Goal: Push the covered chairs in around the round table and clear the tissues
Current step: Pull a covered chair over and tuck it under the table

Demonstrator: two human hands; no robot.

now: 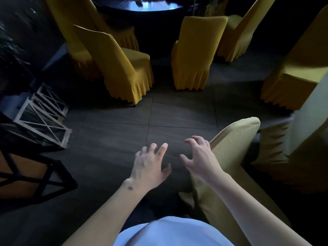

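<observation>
Hands [150, 166] bare — round table [138, 4] cropped

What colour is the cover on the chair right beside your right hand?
Pale yellow-beige, lighter than the mustard chairs by the table; the chair cover shows best in the head view.

chairs [124, 68]: matt yellow pleated cloth covers | round table [142, 6]: glossy dark top | floor [115, 139]: matt tiles

1. This looks like a dim banquet or restaurant dining room.
2. Several chairs in pleated yellow covers [124, 68] stand loosely round a dark round table [138, 6] with a glossy top.
3. The floor is large dark tiles [115, 135].
4. White lattice-framed stands [42, 118] sit at the left edge.
</observation>
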